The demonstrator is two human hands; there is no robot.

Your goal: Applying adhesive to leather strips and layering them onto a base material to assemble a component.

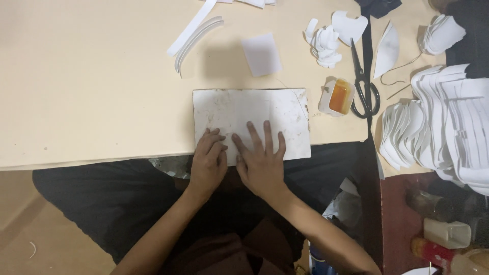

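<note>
A stained white board point(244, 109) lies at the near edge of the cream table point(91, 91). Both my hands rest on its near part. My left hand point(209, 162) has its fingers curled, knuckles pressing on the board. My right hand point(261, 162) lies flat with fingers spread, pressing down on something thin and white that I cannot make out against the board. A small white rectangular piece point(261, 54) lies just beyond the board.
A small tub of amber glue point(337, 97) and black scissors point(364, 81) sit right of the board. Stacks of white cut pieces point(443, 122) fill the right side. Curved white strips point(196, 33) and crumpled white scraps point(326, 43) lie farther back. Bottles point(445, 231) stand at lower right.
</note>
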